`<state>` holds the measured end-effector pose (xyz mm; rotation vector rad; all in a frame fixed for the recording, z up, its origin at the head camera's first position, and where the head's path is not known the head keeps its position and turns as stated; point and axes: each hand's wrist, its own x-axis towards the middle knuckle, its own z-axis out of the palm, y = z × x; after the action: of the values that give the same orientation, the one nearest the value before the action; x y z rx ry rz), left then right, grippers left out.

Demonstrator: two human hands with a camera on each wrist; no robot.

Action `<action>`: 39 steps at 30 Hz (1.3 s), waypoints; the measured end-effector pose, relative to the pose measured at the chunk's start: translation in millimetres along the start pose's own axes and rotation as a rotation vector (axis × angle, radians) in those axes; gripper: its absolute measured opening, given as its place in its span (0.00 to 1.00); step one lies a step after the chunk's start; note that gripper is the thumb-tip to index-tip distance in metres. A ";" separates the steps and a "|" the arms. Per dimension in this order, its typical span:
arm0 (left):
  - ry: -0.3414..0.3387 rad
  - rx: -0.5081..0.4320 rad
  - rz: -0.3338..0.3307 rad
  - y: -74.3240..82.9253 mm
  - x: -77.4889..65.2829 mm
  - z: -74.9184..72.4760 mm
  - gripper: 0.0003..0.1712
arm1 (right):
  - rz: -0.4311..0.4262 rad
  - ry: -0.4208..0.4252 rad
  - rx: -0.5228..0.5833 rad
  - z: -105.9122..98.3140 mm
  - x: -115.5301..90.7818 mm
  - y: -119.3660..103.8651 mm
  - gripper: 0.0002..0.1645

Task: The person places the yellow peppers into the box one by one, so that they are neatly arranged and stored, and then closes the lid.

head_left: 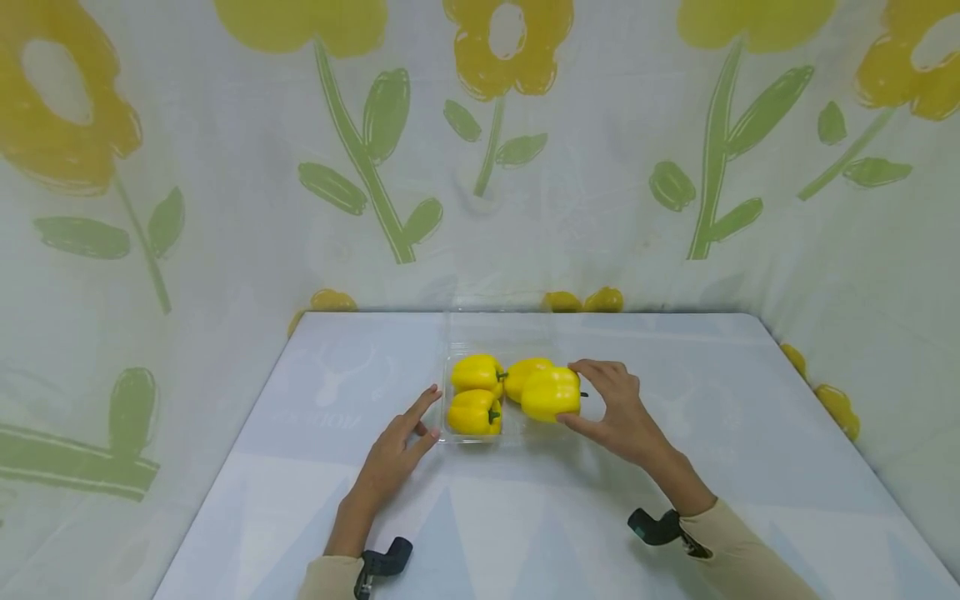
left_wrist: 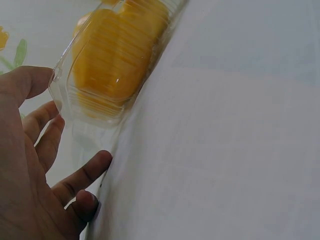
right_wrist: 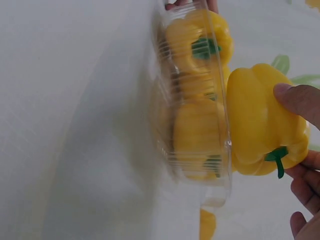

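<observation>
A clear plastic clamshell box (head_left: 517, 432) stands on the table with its lid folded back. Inside lie two yellow bell peppers on the left, the nearer pepper (head_left: 472, 412) and the farther pepper (head_left: 476, 372), plus a third yellow pepper (head_left: 527, 372) at the back right. My right hand (head_left: 618, 412) grips another yellow bell pepper (right_wrist: 265, 120) between thumb and fingers, over the box's right side; its green stem points right. My left hand (head_left: 397, 446) touches the box's left edge with extended fingers; in the left wrist view its fingers (left_wrist: 37, 82) are spread along the plastic wall.
The box's transparent lid (head_left: 498, 329) lies back toward the table's far edge. A pale patterned cloth covers the table (head_left: 315, 500). Behind and beside it hangs a curtain (head_left: 570, 192) printed with yellow flowers. Each wrist wears a black camera.
</observation>
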<state>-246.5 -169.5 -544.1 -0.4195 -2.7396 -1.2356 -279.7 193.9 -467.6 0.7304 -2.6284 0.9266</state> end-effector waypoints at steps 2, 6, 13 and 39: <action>-0.004 0.000 0.002 1.0 1.4 0.9 0.34 | 0.002 -0.002 0.002 1.1 -1.3 0.1 0.44; -0.001 0.002 0.000 0.1 2.3 2.1 0.34 | 0.003 -0.002 0.004 4.7 -2.4 -0.3 0.44; 0.006 0.010 0.013 -3.2 -0.2 1.5 0.34 | -0.024 -0.008 0.003 11.6 -3.1 -0.5 0.45; 0.008 0.016 -0.001 -2.7 -0.2 2.4 0.34 | -0.050 -0.003 -0.022 14.0 -1.9 1.5 0.44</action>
<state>-247.1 -169.5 -547.6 -0.4114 -2.7411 -1.2119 -280.0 186.6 -479.8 0.7888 -2.6059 0.8825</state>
